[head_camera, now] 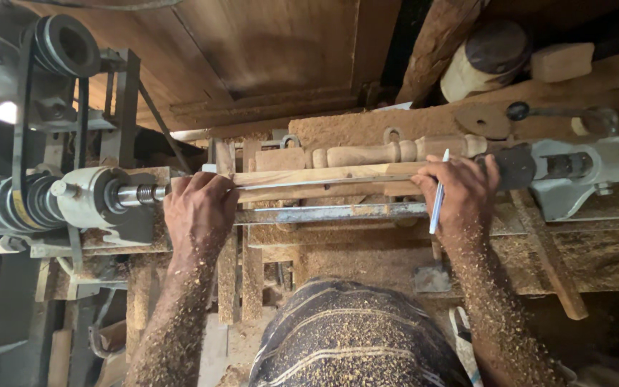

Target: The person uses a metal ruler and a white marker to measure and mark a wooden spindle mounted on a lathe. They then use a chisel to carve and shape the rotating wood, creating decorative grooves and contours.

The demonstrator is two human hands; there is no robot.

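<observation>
Pale tan wood blank (324,175); white-blue pen (438,193); dark cloth (352,337), pale stripes; grey metal rest bar (331,213).

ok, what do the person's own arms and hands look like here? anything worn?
Both forearms are bare, with no sleeves, gloves, watch or rings visible. The left hand and right hand are bare too. Fine sawdust and small wood chips coat both forearms thickly from wrist to elbow, thinning over the backs of the hands. The striped garment below is dusted the same way.

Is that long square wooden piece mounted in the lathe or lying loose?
Mounted: the long square wooden piece spans between headstock spindle and grey tailstock.
</observation>
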